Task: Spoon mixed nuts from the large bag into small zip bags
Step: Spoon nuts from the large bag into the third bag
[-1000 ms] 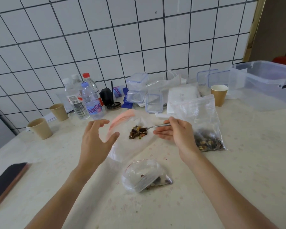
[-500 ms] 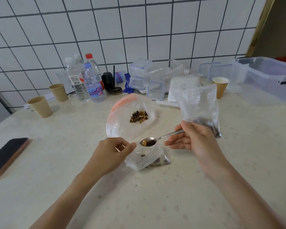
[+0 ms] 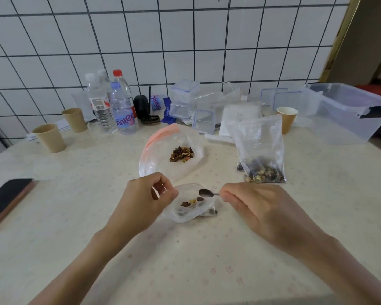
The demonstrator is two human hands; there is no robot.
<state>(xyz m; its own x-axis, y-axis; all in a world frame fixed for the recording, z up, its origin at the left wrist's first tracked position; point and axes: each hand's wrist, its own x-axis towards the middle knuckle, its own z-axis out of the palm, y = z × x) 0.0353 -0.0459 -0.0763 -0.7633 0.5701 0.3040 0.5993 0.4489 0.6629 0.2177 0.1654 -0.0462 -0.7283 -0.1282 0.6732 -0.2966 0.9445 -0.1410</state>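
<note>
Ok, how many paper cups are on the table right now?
3. One paper cup at the far left, a second cup just behind it beside the water bottles, and a third cup at the right near the clear storage bin. Clutter may hide others.

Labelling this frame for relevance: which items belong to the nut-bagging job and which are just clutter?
In the job:
large bag with nuts
small zip bag, left hand pinching its mouth
spoon in right hand
filled bag

Lying about:
phone
paper cups
water bottles
clear containers
storage tub
</note>
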